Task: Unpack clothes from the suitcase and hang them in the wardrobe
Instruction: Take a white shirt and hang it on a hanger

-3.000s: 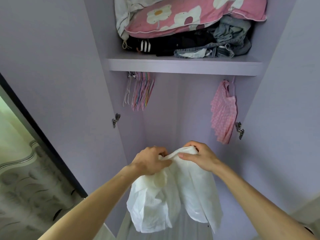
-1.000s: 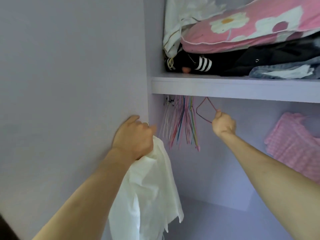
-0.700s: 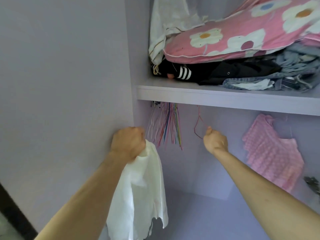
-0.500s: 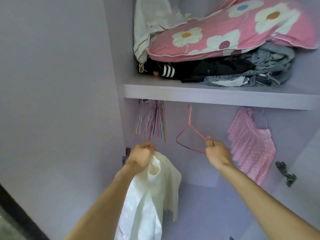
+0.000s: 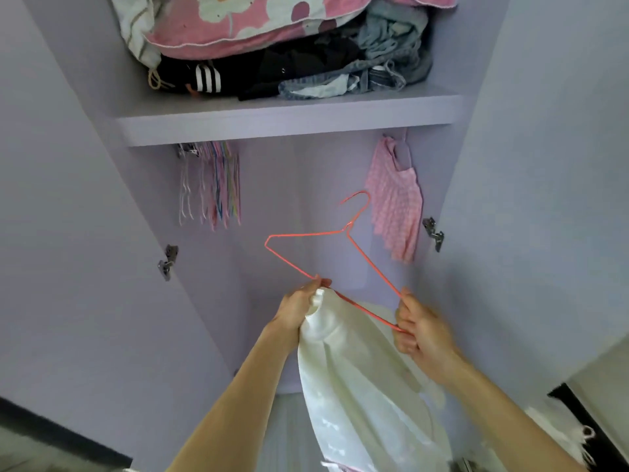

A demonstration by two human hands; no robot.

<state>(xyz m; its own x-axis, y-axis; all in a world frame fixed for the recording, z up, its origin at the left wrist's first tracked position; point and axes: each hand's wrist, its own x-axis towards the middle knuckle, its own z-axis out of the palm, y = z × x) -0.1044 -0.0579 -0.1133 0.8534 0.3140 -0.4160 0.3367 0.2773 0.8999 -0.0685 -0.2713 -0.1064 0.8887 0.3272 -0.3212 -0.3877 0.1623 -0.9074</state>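
Wardrobe (image 5: 299, 185) open. Hanger (image 5: 348, 227) now off bunch (image 5: 211, 185), down at shirt (image 5: 357, 386); right hand (image 5: 422, 332) clamped on its corner, left hand (image 5: 299, 304) gripping collar. Threading next, hanging not yet done.

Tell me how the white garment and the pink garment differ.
The white garment is plain; the pink garment is checked. The white garment is gripped by the left hand; the pink garment hangs under the shelf, at the right. The white garment is not yet on the red hanger, which the right hand holds; the pink garment already hangs up. Both droop freely.
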